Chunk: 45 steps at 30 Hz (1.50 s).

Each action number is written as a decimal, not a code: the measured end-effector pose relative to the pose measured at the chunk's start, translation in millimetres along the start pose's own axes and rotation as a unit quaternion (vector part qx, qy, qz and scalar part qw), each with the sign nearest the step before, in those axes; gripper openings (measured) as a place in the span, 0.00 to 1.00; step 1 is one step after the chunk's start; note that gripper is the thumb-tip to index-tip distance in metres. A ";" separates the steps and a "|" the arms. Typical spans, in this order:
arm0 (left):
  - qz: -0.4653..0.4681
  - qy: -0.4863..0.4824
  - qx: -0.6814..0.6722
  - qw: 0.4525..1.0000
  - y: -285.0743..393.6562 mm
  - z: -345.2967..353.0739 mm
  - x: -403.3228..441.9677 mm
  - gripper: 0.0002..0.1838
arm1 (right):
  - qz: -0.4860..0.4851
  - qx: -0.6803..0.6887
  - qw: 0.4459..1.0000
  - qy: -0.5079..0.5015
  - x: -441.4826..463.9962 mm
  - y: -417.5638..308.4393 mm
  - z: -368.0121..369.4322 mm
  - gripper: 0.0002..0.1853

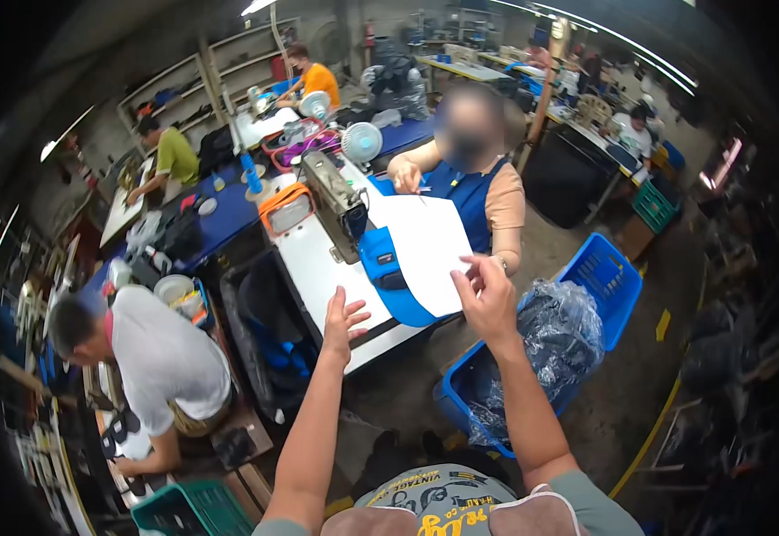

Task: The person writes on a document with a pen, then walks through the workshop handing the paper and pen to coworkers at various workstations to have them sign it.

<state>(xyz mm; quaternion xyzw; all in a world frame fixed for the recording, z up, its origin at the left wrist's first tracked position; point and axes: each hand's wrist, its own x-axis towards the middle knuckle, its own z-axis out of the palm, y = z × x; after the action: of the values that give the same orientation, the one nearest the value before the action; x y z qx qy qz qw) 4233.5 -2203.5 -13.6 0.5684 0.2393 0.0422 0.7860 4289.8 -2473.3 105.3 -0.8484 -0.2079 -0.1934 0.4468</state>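
Note:
My left hand (345,320) is held up near the front edge of the sewing table, its fingers spread and nothing in them. My right hand (490,302) is at the right edge of a large white panel (421,246), with thumb and forefinger apart; whether the fingertips touch the panel I cannot tell. Under the panel lies a blue fabric piece (407,308) with a blue and black pocket (381,259) on it. Across the table, a co-worker's hand (405,174) holds what look like small snips at the panel's far edge.
A sewing machine (336,201) stands on the white table (305,268), left of the panel. To my right, a blue crate (617,286) holds plastic-wrapped bundles (555,335). A person in a white shirt (166,348) works at my left. A green crate (188,511) sits low at left.

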 end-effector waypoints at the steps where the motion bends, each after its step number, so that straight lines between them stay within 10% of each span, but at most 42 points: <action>1: 0.000 -0.014 0.007 1.000 17.5 10.2 13.9 0.55 | 0.007 -0.005 1.000 0.013 16.4 0.0 5.9 0.20; 5: -0.066 -0.161 0.122 0.977 51.9 77.3 22.9 0.45 | 0.143 -0.056 0.987 0.041 81.5 33.2 60.5 0.42; 11: 0.093 -0.178 0.105 0.974 -2.7 112.6 44.0 0.17 | 0.152 -0.078 0.985 -0.001 114.1 13.7 103.7 0.37; 25: 0.037 -0.054 0.052 0.996 -85.7 63.8 -78.9 0.18 | 0.137 -0.214 0.967 -0.009 36.4 -11.4 123.4 0.21; 32: 0.167 -0.163 0.199 0.952 -120.8 -3.8 -138.7 0.12 | 0.084 0.079 0.989 0.096 -103.7 -50.4 9.4 0.23; 39: 0.361 -0.489 0.392 0.691 -151.2 65.1 -275.2 0.07 | 0.055 -0.052 0.992 0.105 -343.2 -107.5 -131.4 0.28; 45: 0.443 -0.757 0.387 0.284 -188.1 201.9 -459.3 0.12 | 0.184 -0.234 0.948 0.108 -569.4 -137.0 -246.8 0.28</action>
<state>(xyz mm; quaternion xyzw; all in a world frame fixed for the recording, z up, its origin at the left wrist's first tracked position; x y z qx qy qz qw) 3875.4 -2601.2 13.5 0.6034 -0.7629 -0.1631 0.1654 3705.0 -2712.2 35.3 -0.9268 0.0529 -0.2412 0.2830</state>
